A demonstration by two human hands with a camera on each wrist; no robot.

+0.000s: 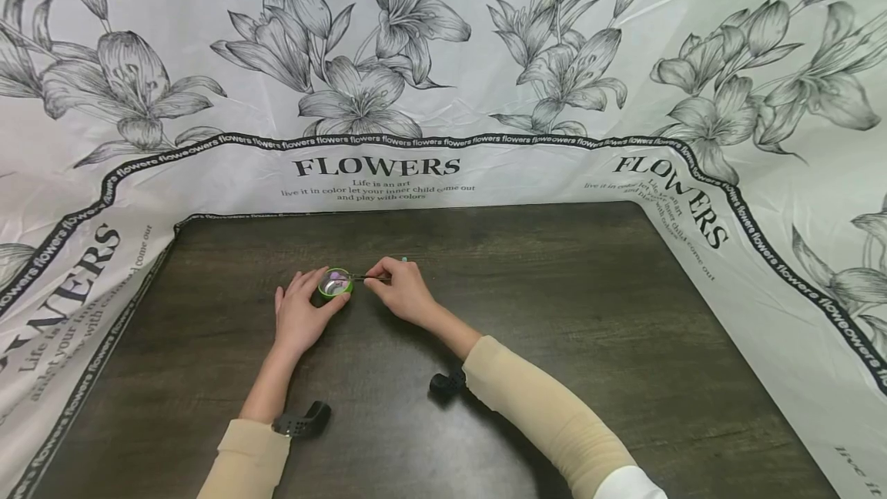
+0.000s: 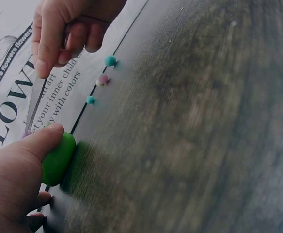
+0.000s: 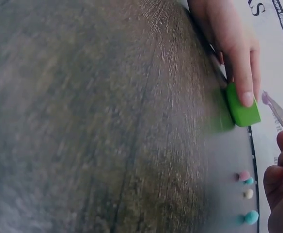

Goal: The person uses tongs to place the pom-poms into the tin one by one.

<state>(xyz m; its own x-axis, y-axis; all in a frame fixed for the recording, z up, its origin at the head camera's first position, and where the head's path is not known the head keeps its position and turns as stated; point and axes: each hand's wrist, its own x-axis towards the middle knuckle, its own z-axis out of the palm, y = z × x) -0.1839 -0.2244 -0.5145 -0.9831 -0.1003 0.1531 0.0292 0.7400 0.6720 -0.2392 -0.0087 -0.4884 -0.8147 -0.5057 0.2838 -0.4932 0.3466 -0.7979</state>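
Observation:
Around a small round green container point(image 1: 321, 298), open at the top with a silvery inside, my left hand point(image 1: 301, 316) holds on with thumb and fingers. My right hand point(image 1: 403, 291) pinches metal tweezers point(image 2: 34, 104) whose tips reach over the container's rim. A small purple pom-pom point(image 3: 265, 98) sits at the tweezer tips, above the green container point(image 3: 243, 110) in the right wrist view. Near the right hand lie several tiny pom-poms: a teal one point(image 3: 251, 217), a cream one point(image 3: 248, 193) and a pink one point(image 3: 243, 175) beside a smaller teal one.
The dark wood-grain table point(image 1: 554, 314) extends around both hands. A white sheet point(image 1: 516, 168) printed with flowers and lettering stands along its back and sides. Black wrist-worn cameras point(image 1: 315, 420) sit at both forearms, close over the tabletop.

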